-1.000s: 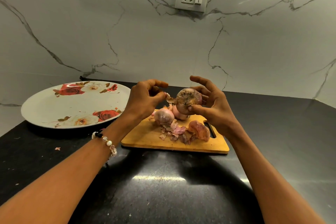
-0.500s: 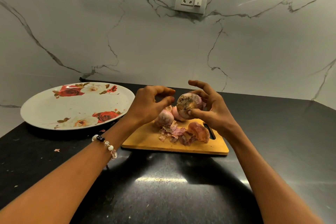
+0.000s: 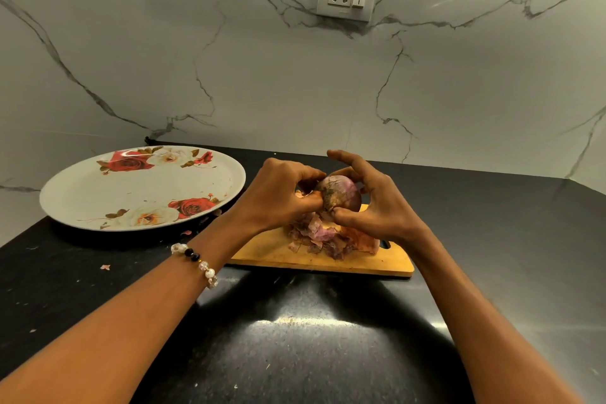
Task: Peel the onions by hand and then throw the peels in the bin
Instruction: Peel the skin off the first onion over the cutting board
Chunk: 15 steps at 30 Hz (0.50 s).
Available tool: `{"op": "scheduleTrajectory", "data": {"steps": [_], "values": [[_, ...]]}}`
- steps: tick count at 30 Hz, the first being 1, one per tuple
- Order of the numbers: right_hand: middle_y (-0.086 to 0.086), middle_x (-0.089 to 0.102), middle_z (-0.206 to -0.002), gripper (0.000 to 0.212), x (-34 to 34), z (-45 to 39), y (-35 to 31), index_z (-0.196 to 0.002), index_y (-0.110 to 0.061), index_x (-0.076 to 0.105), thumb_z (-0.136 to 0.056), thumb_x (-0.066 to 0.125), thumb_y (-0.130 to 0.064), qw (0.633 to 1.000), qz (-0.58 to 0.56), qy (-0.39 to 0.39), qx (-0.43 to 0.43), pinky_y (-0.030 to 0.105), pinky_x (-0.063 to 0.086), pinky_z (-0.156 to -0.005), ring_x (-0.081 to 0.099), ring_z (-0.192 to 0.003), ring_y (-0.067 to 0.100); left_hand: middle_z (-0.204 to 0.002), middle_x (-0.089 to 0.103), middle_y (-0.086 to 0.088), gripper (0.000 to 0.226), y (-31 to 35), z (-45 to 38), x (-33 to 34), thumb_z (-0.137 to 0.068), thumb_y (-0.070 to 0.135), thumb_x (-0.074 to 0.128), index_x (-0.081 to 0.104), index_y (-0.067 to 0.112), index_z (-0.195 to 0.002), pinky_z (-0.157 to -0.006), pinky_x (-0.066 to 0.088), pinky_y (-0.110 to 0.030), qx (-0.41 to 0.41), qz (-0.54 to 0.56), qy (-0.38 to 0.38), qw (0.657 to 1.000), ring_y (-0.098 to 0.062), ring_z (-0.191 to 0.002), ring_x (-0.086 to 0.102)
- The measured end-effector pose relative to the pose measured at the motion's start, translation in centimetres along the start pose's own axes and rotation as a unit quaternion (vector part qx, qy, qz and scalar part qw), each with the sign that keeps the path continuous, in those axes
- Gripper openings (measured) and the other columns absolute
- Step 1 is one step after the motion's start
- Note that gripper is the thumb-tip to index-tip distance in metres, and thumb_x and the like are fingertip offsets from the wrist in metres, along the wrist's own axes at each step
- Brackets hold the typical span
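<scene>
Onion [image 3: 341, 192] held above the wooden cutting board [image 3: 323, 259], root end toward the camera; right hand [image 3: 377, 203] cradles it, thumb beneath and curled fingers [image 3: 347, 159] arched over its top. Left hand [image 3: 282, 197], fingers bunched, pinches skin at the onion's left side; loose peels [image 3: 323, 236] lie heaped on the board; both forearms reach forward over the black counter [image 3: 295, 338].
</scene>
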State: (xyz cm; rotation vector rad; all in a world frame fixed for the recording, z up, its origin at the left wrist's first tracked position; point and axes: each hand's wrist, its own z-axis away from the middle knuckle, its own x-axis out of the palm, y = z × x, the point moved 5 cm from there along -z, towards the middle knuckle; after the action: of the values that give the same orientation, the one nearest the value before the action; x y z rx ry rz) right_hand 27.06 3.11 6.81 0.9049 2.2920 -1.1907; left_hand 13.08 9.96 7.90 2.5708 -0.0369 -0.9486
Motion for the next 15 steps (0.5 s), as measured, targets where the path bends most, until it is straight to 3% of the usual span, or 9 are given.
{"op": "scheduleTrajectory", "data": {"steps": [7, 15], "values": [[0.007, 0.062, -0.117, 0.086, 0.04, -0.05, 0.16, -0.145, -0.010, 0.037, -0.069, 0.075, -0.018, 1.000, 0.005, 0.004, 0.003, 0.013, 0.050, -0.084, 0.062, -0.105, 0.006, -0.098, 0.073, -0.013, 0.034, 0.25, 0.01, -0.11, -0.081, 0.008, 0.073, 0.067, 0.001, -0.113, -0.074, 0.043, -0.001, 0.017, -0.026, 0.011, 0.999, -0.009, -0.081, 0.063], [0.010, 0.059, -0.121, 0.088, 0.08, -0.01, 0.20, -0.145, -0.015, 0.036, -0.067, 0.074, -0.028, 1.000, -0.016, 0.008, 0.013, 0.021, 0.054, -0.086, 0.064, -0.105, 0.014, -0.096, 0.073, -0.016, 0.031, -0.05, 0.08, 0.03, -0.080, 0.001, 0.072, 0.067, -0.003, -0.111, -0.079, 0.050, -0.023, 0.035, -0.072, 0.038, 0.996, -0.026, -0.083, 0.071]]}}
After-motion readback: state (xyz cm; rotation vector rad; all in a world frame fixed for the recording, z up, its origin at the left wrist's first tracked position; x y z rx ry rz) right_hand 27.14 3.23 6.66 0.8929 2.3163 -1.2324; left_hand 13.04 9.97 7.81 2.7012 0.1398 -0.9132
